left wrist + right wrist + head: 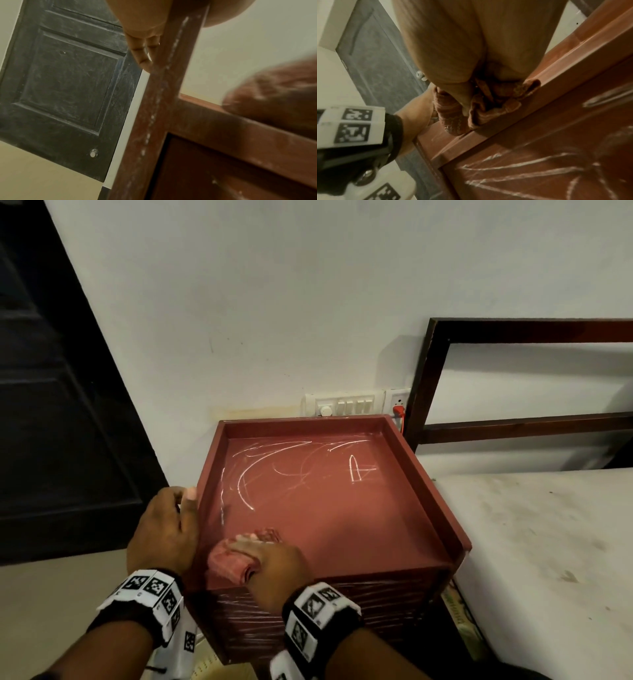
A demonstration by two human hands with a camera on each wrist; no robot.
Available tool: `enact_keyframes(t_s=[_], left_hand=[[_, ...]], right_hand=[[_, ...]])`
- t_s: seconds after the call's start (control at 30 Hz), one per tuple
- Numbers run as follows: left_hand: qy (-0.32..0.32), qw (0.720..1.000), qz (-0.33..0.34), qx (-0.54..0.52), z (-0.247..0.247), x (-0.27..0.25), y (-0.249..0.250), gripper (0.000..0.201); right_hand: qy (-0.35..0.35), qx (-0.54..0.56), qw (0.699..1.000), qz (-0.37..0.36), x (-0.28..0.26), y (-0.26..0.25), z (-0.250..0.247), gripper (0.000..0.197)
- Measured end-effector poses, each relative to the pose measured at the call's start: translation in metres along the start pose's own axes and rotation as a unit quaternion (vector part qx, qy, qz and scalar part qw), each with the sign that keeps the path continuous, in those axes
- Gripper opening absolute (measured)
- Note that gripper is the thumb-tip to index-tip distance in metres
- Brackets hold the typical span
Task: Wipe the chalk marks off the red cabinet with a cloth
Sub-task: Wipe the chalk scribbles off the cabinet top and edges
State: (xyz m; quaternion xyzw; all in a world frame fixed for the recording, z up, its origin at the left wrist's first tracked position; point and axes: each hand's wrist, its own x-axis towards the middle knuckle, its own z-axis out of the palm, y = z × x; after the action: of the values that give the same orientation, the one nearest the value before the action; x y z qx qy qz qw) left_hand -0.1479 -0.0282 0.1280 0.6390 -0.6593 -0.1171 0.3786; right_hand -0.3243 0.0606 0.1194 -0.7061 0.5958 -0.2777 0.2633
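The red cabinet [342, 525] has a raised rim round its top. White chalk marks [250, 474] cross the far left and middle of the top, and a letter-like mark [358, 474] sits far right. My right hand [263, 556] grips a folded red cloth [226, 561] and presses it on the near-left corner of the top. In the right wrist view the cloth [453, 119] bunches around my thumb above more chalk lines [522, 169] on the cabinet front. My left hand [174, 518] holds the left rim, thumb on top, fingers [142, 54] down the outside.
A bed with a pale mattress [531, 542] touches the cabinet's right side, with its dark wooden headboard frame [513, 330] behind. A switch panel [346, 405] and a red plug [399, 410] are on the wall behind the cabinet. A dark door [51, 405] stands at the left.
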Motion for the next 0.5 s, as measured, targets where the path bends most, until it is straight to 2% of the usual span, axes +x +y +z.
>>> enact_keyframes(t_s=[0.03, 0.07, 0.17, 0.27, 0.33, 0.43, 0.5], left_hand=[[0.000, 1.000, 0.003, 0.003, 0.000, 0.000, -0.001, 0.080], [0.001, 1.000, 0.005, 0.004, 0.001, 0.000, -0.001, 0.079], [0.000, 1.000, 0.004, -0.003, 0.002, 0.001, -0.003, 0.075], [0.004, 1.000, 0.002, -0.012, 0.002, 0.001, -0.003, 0.074], [0.011, 1.000, 0.000, -0.019, 0.003, 0.001, -0.002, 0.076], [0.024, 1.000, -0.004, -0.016, 0.003, 0.000, 0.000, 0.078], [0.030, 0.999, -0.007, -0.011, 0.003, -0.001, 0.001, 0.078]], right_hand=[[0.004, 0.009, 1.000, -0.021, -0.011, 0.007, -0.004, 0.037], [0.005, 0.026, 1.000, -0.013, -0.022, 0.015, -0.012, 0.033], [0.053, 0.065, 0.993, 0.077, -0.052, 0.055, -0.063, 0.031], [0.117, -0.058, 0.976, 0.175, -0.068, 0.104, -0.125, 0.039], [0.119, -0.110, 0.964, 0.211, -0.060, 0.132, -0.148, 0.050], [0.129, -0.068, 0.968, 0.206, -0.035, 0.133, -0.144, 0.042], [0.126, -0.059, 0.979, 0.148, -0.005, 0.106, -0.120, 0.039]])
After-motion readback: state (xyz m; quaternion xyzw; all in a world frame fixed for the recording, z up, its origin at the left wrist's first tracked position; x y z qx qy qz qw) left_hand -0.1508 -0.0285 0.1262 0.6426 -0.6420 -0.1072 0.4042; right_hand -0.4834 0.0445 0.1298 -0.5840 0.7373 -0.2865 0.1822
